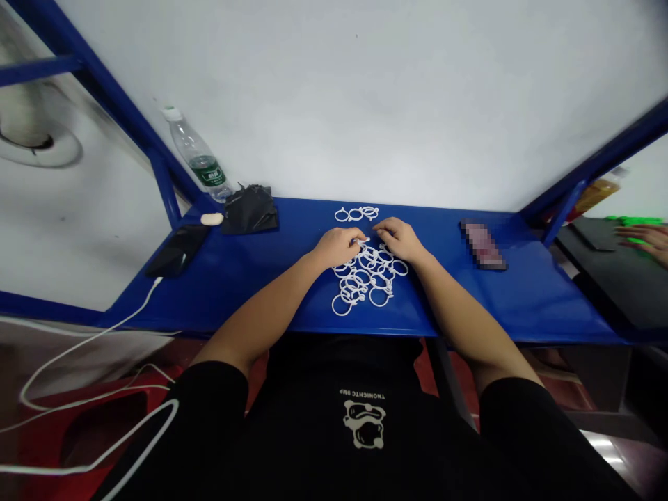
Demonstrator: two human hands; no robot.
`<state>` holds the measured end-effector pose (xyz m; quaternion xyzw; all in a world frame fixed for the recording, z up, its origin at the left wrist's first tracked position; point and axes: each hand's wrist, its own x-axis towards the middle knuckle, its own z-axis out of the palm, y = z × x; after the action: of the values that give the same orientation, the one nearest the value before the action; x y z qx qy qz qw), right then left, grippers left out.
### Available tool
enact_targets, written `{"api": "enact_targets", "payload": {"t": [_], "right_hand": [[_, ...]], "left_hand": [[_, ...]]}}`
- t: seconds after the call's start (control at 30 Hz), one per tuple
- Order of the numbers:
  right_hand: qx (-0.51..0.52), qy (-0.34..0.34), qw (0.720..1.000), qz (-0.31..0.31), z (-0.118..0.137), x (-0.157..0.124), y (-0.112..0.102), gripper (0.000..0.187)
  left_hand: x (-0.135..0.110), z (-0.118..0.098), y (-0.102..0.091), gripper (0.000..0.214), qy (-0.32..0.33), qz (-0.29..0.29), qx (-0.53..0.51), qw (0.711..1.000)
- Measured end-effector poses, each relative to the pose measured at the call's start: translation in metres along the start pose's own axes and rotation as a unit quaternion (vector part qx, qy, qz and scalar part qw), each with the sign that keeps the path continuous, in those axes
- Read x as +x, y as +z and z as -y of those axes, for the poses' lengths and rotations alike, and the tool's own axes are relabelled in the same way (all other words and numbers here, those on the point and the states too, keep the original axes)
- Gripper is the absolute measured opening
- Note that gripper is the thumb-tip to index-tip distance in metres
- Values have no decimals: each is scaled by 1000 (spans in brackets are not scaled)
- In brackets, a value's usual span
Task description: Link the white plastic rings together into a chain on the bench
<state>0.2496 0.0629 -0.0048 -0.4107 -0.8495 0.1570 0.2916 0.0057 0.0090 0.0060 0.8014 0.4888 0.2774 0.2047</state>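
Lying on the blue table (pixel 443 229), a messy pile of white rings (pixel 365 273) is spread from the middle toward the front edge. One small white piece (pixel 364 241) is pinched in the fingertips of the left hand (pixel 339 246), which is nearly closed. The right hand (pixel 401 239) is held half curled over the back right side of the pile — whether anything is gripped by it cannot be told. A few more rings (pixel 355 214) are set in a short row near the back edge.
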Motion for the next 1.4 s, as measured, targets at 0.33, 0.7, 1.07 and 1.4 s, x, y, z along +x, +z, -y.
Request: {"api": "enact_targets", "payload": {"t": [0.33,0.7,1.07,1.4], "right_hand": [[-77,40,995,50,-30,59,15,56],[-50,13,996,77,-33,21,-7,34],[-45,26,999,13,-33,-6,0,22],[-20,30,999,19,-30,-7,-10,34]], "left_hand": [[1,2,-4,23,21,-30,17,999],[5,25,2,40,-83,-47,149,984],[7,21,-3,27,-87,-73,138,984],[11,33,2,29,-95,-134,129,978]]}}
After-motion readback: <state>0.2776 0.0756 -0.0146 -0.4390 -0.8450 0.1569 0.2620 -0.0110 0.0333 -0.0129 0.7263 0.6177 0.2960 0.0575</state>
